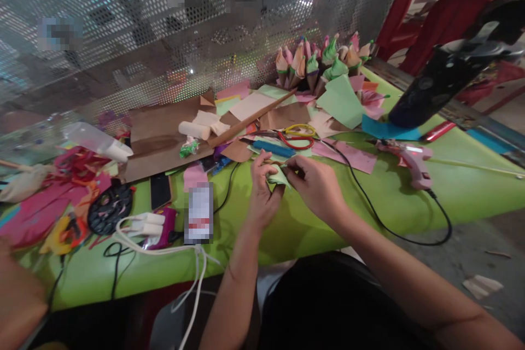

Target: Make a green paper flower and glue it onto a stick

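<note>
Below a perforated metal screen [123, 49], a table with a bright green cover [476, 186] carries a sheet of brown cardboard [158, 136], a dark flask [432, 82] and a cluster of paper cones [311, 68] near the screen. At the table's near side are the wearer's right hand [315, 183] and left hand [264, 191], close together. A pink glue gun [412, 161] lies to the right, well apart from them; scissors [280, 133] with red and yellow handles and a slim blue tool [274, 148] lie just beyond the fingers. Smallest is a light green paper piece [278, 176], held above the cover between the two hands. The left fingers curl about it, thumb beneath; the right thumb and index finger appear pinched at its upper right edge, the exact contact being obscured. The piece thus lies within the left grasp and leftward of the right fingertips; its visible part runs roughly sideways, the full long axis hidden by the fingers.
</note>
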A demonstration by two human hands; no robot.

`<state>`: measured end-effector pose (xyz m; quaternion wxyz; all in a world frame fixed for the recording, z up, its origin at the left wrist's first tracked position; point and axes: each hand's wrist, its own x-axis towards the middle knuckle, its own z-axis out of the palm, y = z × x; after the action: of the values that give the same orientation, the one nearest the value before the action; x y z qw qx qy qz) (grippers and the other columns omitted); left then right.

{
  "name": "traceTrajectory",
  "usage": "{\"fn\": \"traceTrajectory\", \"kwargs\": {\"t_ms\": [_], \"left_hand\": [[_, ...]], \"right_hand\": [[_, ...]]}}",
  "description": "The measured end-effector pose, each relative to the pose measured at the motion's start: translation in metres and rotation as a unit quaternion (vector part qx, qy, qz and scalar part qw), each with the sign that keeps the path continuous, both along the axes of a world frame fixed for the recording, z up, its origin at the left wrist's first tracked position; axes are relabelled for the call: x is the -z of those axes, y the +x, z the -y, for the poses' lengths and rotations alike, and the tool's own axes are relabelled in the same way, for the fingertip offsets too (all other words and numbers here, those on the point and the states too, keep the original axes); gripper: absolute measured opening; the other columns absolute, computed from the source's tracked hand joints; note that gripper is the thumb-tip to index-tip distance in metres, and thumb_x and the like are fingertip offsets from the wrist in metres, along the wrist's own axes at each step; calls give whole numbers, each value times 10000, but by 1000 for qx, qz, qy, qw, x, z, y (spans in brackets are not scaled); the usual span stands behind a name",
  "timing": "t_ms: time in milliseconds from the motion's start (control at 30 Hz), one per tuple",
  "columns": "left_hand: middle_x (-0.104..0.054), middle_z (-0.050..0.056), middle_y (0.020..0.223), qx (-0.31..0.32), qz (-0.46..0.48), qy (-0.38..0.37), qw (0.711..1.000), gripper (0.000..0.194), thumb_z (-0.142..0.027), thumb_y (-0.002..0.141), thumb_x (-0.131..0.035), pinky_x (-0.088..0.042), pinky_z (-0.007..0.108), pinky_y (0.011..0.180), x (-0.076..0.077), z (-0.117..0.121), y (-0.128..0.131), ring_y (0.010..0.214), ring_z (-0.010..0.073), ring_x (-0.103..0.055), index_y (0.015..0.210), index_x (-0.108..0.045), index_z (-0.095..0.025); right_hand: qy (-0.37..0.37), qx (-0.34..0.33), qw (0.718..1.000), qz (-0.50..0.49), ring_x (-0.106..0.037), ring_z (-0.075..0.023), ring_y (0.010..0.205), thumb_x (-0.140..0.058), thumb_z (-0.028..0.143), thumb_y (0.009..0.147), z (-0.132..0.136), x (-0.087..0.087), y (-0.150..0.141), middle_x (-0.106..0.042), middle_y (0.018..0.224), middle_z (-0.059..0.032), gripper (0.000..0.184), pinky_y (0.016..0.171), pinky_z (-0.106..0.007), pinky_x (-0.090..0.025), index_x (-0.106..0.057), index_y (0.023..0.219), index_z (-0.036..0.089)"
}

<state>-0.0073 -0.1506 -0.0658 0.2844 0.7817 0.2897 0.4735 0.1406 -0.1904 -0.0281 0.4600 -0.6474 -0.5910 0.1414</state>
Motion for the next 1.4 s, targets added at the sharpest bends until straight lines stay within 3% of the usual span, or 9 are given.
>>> {"fn": "traceTrajectory", "kwargs": {"t_ms": [267,467,967,1267,1400], "left_hand": [[-472,97,1381,-13,-10,28,999,325,-126,912,-545,-412,507,1145,-3,1,1,1447,256,-436,1166,-426,-291],[-492,65,1253,4,6,1,1000,239,-174,950,-544,-411,479,1147,-7,3,1,1380,238,-480,1134,-444,-290],[-507,84,1267,8,13,-32,999,192,-179,969,-515,-427,455,1122,-3,0,0,1309,220,-522,1130,-470,-274],[-509,88,1265,-21,11,-3,1000,170,-186,972,-520,-431,450,1123,-1,-2,0,1335,228,-519,1117,-483,-266],[-499,90,1278,-17,4,4,1000,181,-179,975,-508,-424,454,1131,-2,-1,0,1348,224,-507,1127,-476,-271]], "right_hand": [[24,20,999,33,-673,-194,692,-558,218,892,2,2,-5,-752,797,-53,136,636,-272,-419,-691,871,209],[50,20,998,33,-681,-190,710,-556,227,914,2,3,-6,-754,803,-59,151,659,-268,-446,-693,852,209],[3,-19,979,-202,-578,-132,583,-624,376,850,-5,-1,-2,-702,727,-22,204,581,-249,-421,-696,863,186],[-31,-43,960,-275,-449,-104,555,-671,441,844,0,11,-2,-554,640,39,258,512,-234,-339,-606,781,199],[-32,-35,956,-289,-457,-110,565,-673,451,819,-4,13,-6,-598,655,19,267,515,-238,-344,-645,768,190]]}}
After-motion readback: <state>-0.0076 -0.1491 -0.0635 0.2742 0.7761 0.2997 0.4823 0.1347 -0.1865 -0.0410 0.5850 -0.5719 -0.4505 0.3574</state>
